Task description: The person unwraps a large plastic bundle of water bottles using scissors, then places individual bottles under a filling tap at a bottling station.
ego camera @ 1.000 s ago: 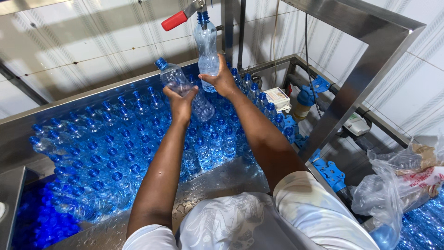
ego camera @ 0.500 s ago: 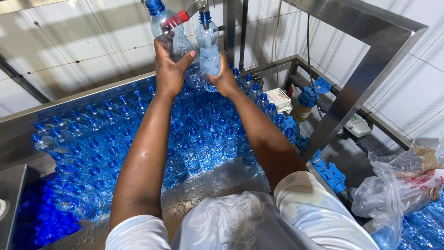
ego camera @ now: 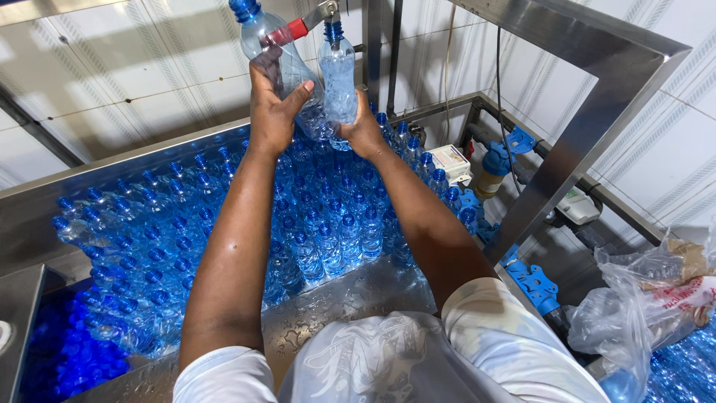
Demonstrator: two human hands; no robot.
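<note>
My left hand (ego camera: 274, 104) grips a clear plastic bottle with a blue cap (ego camera: 262, 37), held tilted and raised beside the tap. In my right hand (ego camera: 364, 128) is a second clear bottle (ego camera: 338, 78), upright with its neck under the metal tap with a red handle (ego camera: 298, 28). The two bottles touch side by side. Below my arms lies a steel table (ego camera: 335, 302) with many capped clear bottles with blue caps (ego camera: 224, 224) standing on it.
A bin of loose blue caps (ego camera: 63, 354) sits at the lower left. A steel frame post (ego camera: 589, 119) slants at the right. Blue pipe fittings (ego camera: 533, 280), a filter (ego camera: 492, 168) and crumpled plastic bags (ego camera: 649, 298) lie to the right. White tiled wall behind.
My left hand has lifted a capped bottle from the table up to tap height, next to the bottle in my right hand. The right hand has stayed under the tap.
</note>
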